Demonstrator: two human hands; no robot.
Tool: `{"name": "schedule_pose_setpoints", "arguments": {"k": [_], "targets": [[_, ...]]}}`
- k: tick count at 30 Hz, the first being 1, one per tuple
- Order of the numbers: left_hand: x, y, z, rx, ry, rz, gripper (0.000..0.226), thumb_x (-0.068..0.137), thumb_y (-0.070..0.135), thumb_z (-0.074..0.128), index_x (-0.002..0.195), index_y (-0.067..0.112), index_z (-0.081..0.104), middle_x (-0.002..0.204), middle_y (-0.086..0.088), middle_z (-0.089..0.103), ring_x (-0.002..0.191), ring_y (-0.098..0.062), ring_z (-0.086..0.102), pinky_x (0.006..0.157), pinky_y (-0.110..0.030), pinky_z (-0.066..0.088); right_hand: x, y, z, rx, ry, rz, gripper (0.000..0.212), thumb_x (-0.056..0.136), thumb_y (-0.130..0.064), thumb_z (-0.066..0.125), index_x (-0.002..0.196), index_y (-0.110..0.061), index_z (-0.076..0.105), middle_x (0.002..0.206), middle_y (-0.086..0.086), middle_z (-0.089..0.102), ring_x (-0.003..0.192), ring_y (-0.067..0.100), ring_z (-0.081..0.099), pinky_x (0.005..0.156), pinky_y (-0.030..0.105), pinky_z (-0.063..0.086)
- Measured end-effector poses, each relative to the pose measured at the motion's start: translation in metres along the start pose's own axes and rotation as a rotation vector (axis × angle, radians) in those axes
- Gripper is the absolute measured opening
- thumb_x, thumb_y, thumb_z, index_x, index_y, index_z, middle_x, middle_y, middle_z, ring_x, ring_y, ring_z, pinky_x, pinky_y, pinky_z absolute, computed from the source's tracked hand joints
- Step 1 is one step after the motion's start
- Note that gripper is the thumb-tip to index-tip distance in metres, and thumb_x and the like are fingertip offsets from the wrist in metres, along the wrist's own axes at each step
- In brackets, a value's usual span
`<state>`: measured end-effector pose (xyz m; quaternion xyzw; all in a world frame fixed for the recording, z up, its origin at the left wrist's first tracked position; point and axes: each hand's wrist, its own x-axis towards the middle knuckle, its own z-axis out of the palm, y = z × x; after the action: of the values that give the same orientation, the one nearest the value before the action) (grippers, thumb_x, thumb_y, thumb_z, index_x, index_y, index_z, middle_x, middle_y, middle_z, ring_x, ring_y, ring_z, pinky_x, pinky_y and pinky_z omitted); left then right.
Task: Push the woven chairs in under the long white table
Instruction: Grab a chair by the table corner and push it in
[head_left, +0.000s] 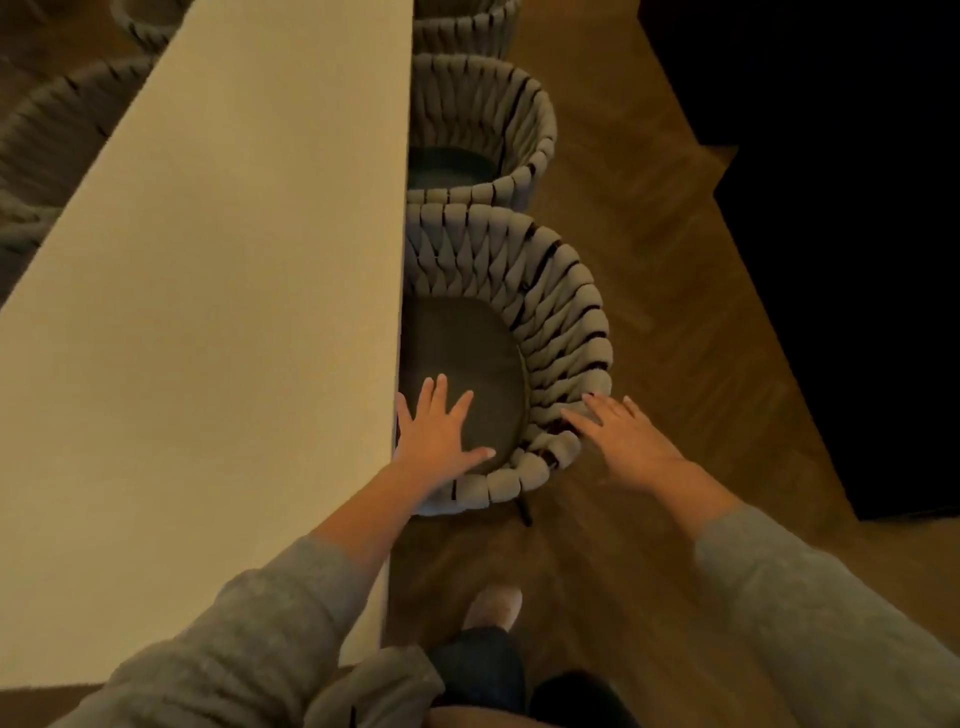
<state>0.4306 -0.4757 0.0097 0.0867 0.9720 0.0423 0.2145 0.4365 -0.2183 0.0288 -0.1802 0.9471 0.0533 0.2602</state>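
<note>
A person in grey sleeves (810, 597) stands at the end of a long white table (234, 312), both arms reaching toward the nearest woven chair (561, 322). The chair sits against the table's right edge, the front of its dark seat cushion (467, 348) hidden under the tabletop and its curved rope back bulging out over the wood floor (649, 234). The left grip (436, 431) is spread flat, fingers apart, over the near part of the cushion just beside the table edge; whether the palm presses down cannot be told. The right grip (623, 441) is likewise unclenched, fingers straight, its fingertips (589, 400) touching the outer rim of the woven back. Neither clasps anything. Beyond, a second chair (493, 119) stands tucked against the same edge, touching the first, with a third (462, 26) past it at the top of the view. More woven backs (52, 130) show along the table's far side, in shadow. A pale slipper (493, 603) rests on the floor below the chair.
</note>
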Motion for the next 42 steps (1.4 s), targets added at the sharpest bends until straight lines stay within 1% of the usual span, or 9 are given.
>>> {"name": "schedule_pose_setpoints", "arguments": {"k": [5, 10, 14, 20, 24, 28, 32, 37, 42], "targets": [[0.041, 0.045, -0.006, -0.110, -0.115, -0.056, 0.088, 0.087, 0.070, 0.045, 0.156, 0.028, 0.011, 0.163, -0.009, 0.002, 0.150, -0.028, -0.007, 0.115, -0.060, -0.007, 0.050, 0.070, -0.022, -0.127, -0.051, -0.163, 0.094, 0.090, -0.007, 0.062, 0.156, -0.031, 0.000, 0.164, 0.008, -0.006, 0.151, 0.025, -0.009, 0.121, 0.049, -0.003], [0.078, 0.092, 0.010, -0.489, -0.250, -0.313, 0.085, 0.085, 0.070, 0.050, 0.153, 0.026, 0.024, 0.161, -0.004, 0.020, 0.150, -0.026, 0.004, 0.116, -0.059, -0.006, 0.109, 0.135, -0.031, -0.291, -0.143, -0.379, 0.088, 0.092, -0.008, 0.057, 0.156, -0.032, 0.002, 0.165, 0.006, -0.004, 0.151, 0.025, -0.010, 0.121, 0.051, -0.004], [0.092, 0.134, 0.024, -0.706, -0.196, -0.556, 0.081, 0.085, 0.071, 0.048, 0.150, 0.026, 0.032, 0.156, -0.002, 0.031, 0.147, -0.025, 0.017, 0.117, -0.057, 0.004, 0.152, 0.184, -0.039, -0.418, -0.192, -0.537, 0.100, 0.086, -0.028, 0.071, 0.156, -0.028, 0.000, 0.165, 0.004, -0.003, 0.151, 0.026, -0.010, 0.119, 0.051, -0.004], [0.102, 0.191, 0.032, -0.845, -0.181, -0.707, 0.081, 0.080, 0.070, 0.059, 0.143, 0.022, 0.044, 0.140, -0.003, 0.051, 0.128, -0.023, 0.047, 0.111, -0.043, 0.033, 0.206, 0.215, -0.067, -0.499, -0.135, -0.731, 0.104, 0.084, -0.026, 0.073, 0.156, -0.029, -0.003, 0.165, 0.003, -0.004, 0.151, 0.024, -0.007, 0.120, 0.049, -0.002], [0.116, 0.203, 0.029, -0.645, -0.210, -0.724, 0.079, 0.079, 0.072, 0.058, 0.139, 0.022, 0.047, 0.133, -0.001, 0.055, 0.121, -0.022, 0.051, 0.107, -0.044, 0.037, 0.245, 0.203, -0.086, -0.659, -0.173, -0.832, 0.094, 0.088, -0.020, 0.067, 0.156, -0.030, 0.003, 0.164, 0.002, 0.006, 0.151, 0.025, -0.004, 0.121, 0.053, -0.002], [0.142, 0.206, 0.028, -0.503, -0.340, -0.673, 0.057, 0.087, 0.057, 0.056, 0.129, 0.020, 0.053, 0.125, -0.002, 0.060, 0.121, -0.022, 0.052, 0.116, -0.060, 0.013, 0.286, 0.188, -0.101, -0.770, -0.183, -0.841, 0.074, 0.095, -0.015, 0.055, 0.155, -0.031, 0.014, 0.162, 0.003, 0.016, 0.151, 0.027, 0.001, 0.119, 0.058, -0.004], [0.167, 0.208, 0.031, -0.573, -0.355, -0.667, 0.042, 0.090, 0.040, 0.059, 0.125, 0.017, 0.051, 0.123, -0.009, 0.060, 0.109, -0.026, 0.057, 0.101, -0.043, 0.044, 0.341, 0.188, -0.116, -0.893, -0.117, -0.903, 0.067, 0.096, -0.012, 0.050, 0.154, -0.031, 0.021, 0.156, 0.004, 0.030, 0.149, 0.027, 0.013, 0.119, 0.056, -0.002], [0.174, 0.212, 0.036, -0.564, -0.311, -0.737, 0.061, 0.095, 0.023, 0.055, 0.148, 0.020, 0.025, 0.131, -0.012, 0.055, 0.116, -0.030, 0.055, 0.098, -0.041, 0.045, 0.378, 0.181, -0.120, -0.986, -0.163, -1.070, 0.060, 0.096, -0.016, 0.050, 0.150, -0.032, 0.029, 0.149, -0.001, 0.044, 0.145, 0.023, 0.026, 0.121, 0.051, 0.004], [0.174, 0.218, 0.029, -0.551, -0.314, -0.796, 0.051, 0.098, 0.017, 0.049, 0.146, 0.024, 0.034, 0.131, -0.011, 0.056, 0.119, -0.029, 0.055, 0.096, -0.040, 0.045, 0.378, 0.182, -0.123, -1.019, -0.169, -1.135, 0.057, 0.095, -0.020, 0.051, 0.148, -0.032, 0.032, 0.142, -0.002, 0.050, 0.134, 0.022, 0.041, 0.113, 0.040, 0.028]]}}
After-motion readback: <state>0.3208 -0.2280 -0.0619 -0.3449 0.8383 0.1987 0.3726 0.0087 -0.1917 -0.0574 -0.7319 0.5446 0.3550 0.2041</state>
